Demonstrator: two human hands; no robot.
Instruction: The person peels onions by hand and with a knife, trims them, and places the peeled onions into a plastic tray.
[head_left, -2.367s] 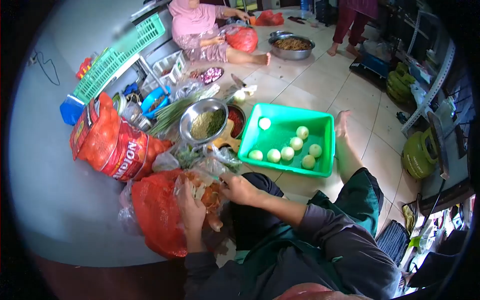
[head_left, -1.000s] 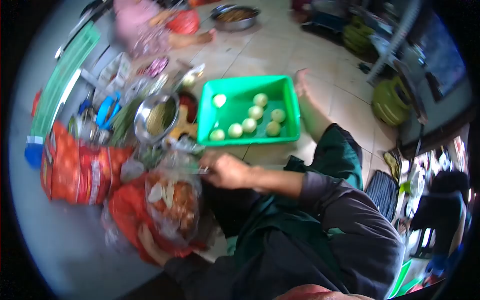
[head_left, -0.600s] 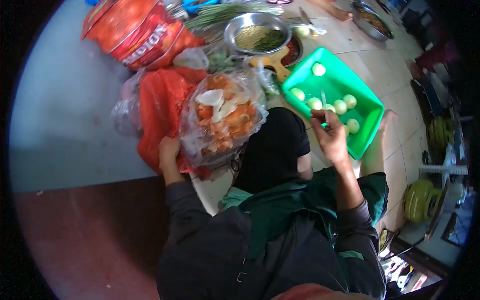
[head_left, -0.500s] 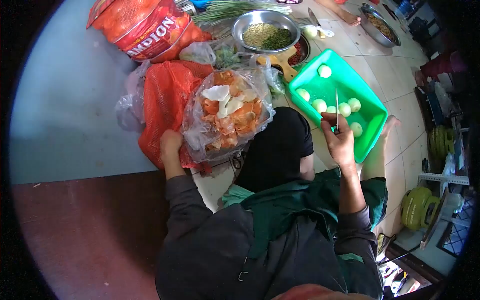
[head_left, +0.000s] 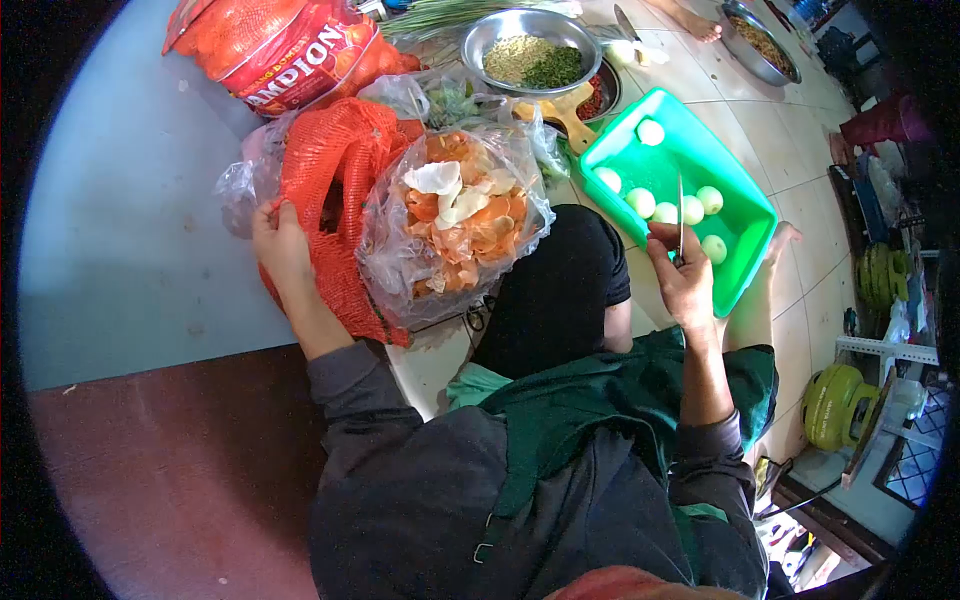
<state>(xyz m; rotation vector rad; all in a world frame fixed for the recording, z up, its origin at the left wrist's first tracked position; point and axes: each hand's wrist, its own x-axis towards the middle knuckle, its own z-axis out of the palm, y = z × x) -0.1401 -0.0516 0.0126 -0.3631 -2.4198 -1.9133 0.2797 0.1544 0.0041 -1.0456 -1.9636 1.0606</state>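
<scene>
My left hand [head_left: 284,244] pinches the edge of a red mesh sack [head_left: 372,150], whose opening gapes a little; what lies inside is hidden. Beside the sack sits a clear plastic bag [head_left: 400,262] full of onion skins [head_left: 482,238]. In my right hand [head_left: 684,280] a knife [head_left: 681,215] is gripped by the handle, blade pointing up and away from me. Just beyond that hand, several peeled onions [head_left: 640,202] lie in a green plastic basin [head_left: 752,262].
A full onion sack [head_left: 300,60] stands at the back left. Behind the basin are a metal bowl of chopped greens [head_left: 475,75], a wooden board [head_left: 570,118] and another knife [head_left: 627,24]. Another person's foot [head_left: 704,30] and a second bowl [head_left: 790,70] appear far right.
My left hand has moved left and away from me, taking hold of the mesh sack's edge and spreading its opening. My right hand with the knife has barely moved.
</scene>
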